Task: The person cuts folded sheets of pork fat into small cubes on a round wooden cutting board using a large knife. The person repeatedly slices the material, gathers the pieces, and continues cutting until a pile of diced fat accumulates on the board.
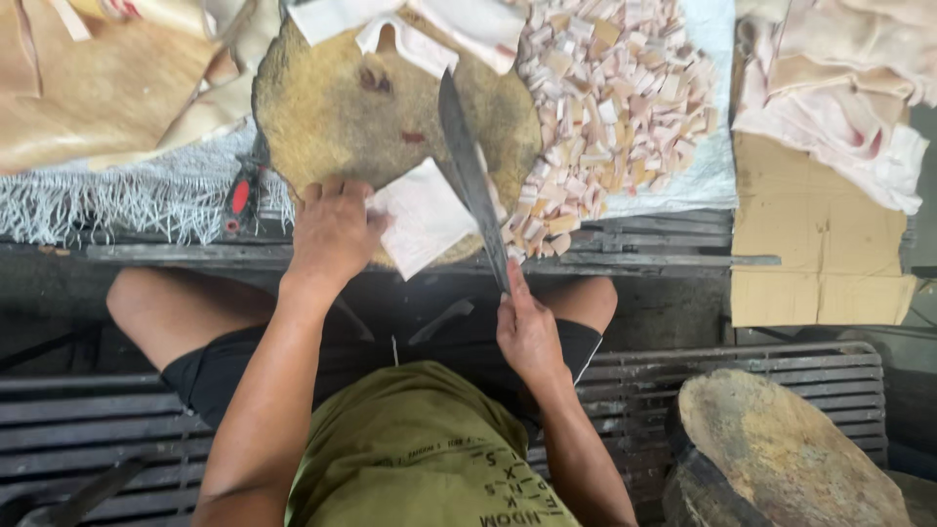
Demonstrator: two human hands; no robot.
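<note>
Slatted worktop, round chopping block (332, 117) mid-top | left hand (335, 231) pressing soft, slippery white slab (425, 217), fingers together | right hand (528, 332) clamped on long knife (470, 176); hold slab flat near edge

The round chopping block (342, 117) is mottled ochre-brown with dark red stains. The slab of pork skin (425, 217) is white; the cut cubes (610, 98) are pale pink and tan. The cleaver blade (468, 171) is dull grey. The shirt (410, 449) is olive green.

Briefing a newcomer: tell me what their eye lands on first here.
The long knife lies across the round wooden chopping block, its handle in the right hand. The left hand pins a pale slab at the block's near edge. To the right, a heap of small cut cubes spreads over white sacking.
</note>
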